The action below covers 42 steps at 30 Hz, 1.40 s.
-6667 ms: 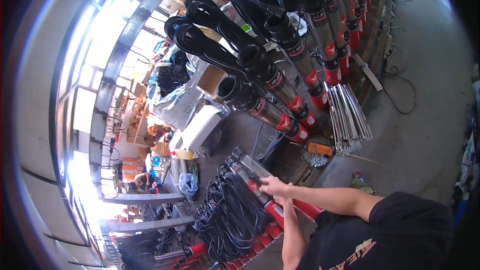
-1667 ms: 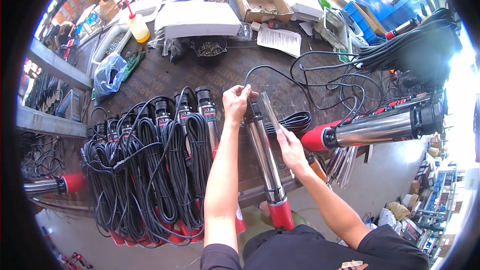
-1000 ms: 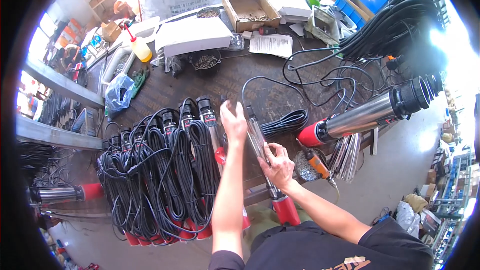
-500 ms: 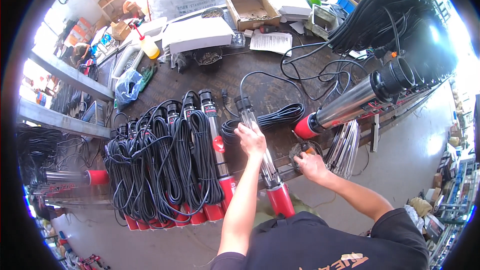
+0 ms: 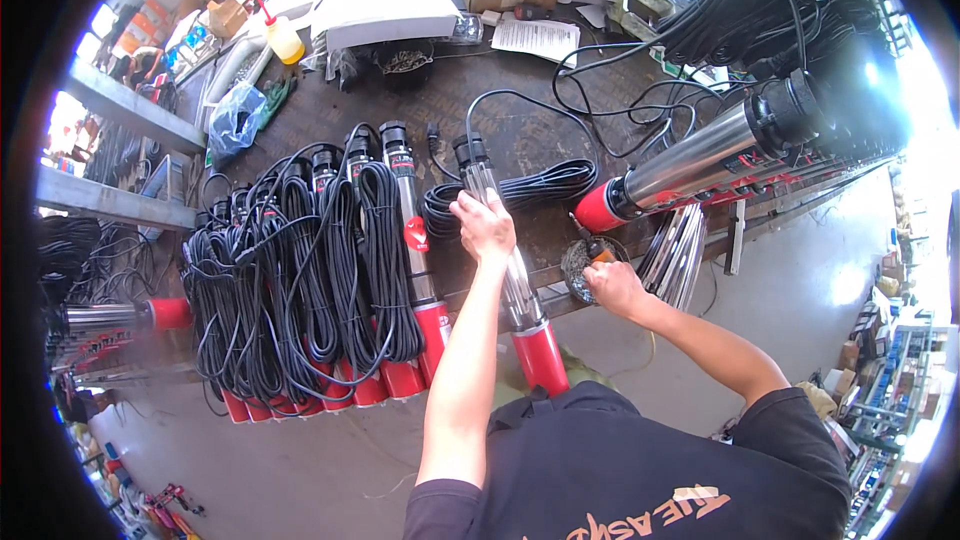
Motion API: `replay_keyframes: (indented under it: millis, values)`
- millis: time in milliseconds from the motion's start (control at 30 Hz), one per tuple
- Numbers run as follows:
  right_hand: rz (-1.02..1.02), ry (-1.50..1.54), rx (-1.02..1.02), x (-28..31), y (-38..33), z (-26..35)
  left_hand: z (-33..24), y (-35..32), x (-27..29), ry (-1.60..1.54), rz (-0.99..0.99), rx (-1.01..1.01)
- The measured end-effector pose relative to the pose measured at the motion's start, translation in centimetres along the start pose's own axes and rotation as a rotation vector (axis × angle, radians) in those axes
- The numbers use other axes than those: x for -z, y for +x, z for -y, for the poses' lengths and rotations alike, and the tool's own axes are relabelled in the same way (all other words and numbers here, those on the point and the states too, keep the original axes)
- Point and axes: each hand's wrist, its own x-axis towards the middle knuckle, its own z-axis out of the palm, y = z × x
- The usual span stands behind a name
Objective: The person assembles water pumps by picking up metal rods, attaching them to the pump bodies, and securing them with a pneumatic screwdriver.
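Note:
A steel submersible pump with a red end lies in front of me, its black top pointing away. My left hand is closed around its shiny upper body. My right hand grips an orange-and-black screwdriver whose thin tip points away and to the left. Beneath that tool, at the bench edge, is a round bowl of small metal pieces. A coiled black cable lies behind the pump and runs to its top.
Several finished-looking pumps with bundled cables stand in a row on the left. More steel pumps are stacked on the right beside thin metal strips. White boxes, papers and a yellow bottle sit at the back.
The view has shifted, so the bench appears higher and slightly left. My left hand stays on the pump, and my right hand still holds the screwdriver by the bowl.

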Motion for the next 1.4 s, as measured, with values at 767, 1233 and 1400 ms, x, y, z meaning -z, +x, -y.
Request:
replay_keyframes:
  millis: [767, 1233, 1400]
  values:
    - [-0.169, 0.749, -0.197, 7.4, 24.7, 4.0, -1.7, -0.3, 0.2, -0.010, -0.012, 0.098]
    - [-0.154, 0.881, -0.471, 7.9, 25.0, 2.3, -1.6, -0.1, 0.8, 0.003, 0.036, -0.005]
    - [-0.212, 0.999, -0.498, 5.7, 23.6, 1.7, -1.8, -0.2, 0.8, -0.011, 0.054, 0.057]
